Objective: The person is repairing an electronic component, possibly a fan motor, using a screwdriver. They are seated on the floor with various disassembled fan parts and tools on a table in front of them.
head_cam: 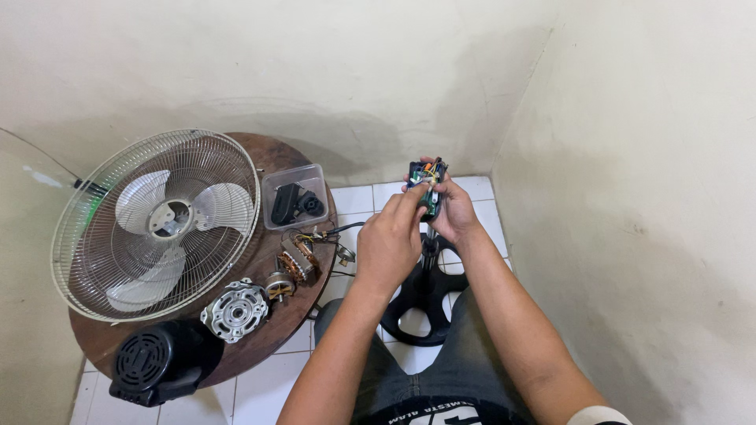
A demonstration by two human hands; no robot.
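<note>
Hands are meeting over the tiled floor: the left hand (387,245) is pinching the wires of a small switch module (428,182), while the right hand (454,214) is gripping it from behind, above the black fan base (421,303).

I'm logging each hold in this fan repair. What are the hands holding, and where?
Both hands, left and right, hold a small wired switch unit by its lower body; the exact grip is hidden.

No packages, labels, signs — no screens.
</note>
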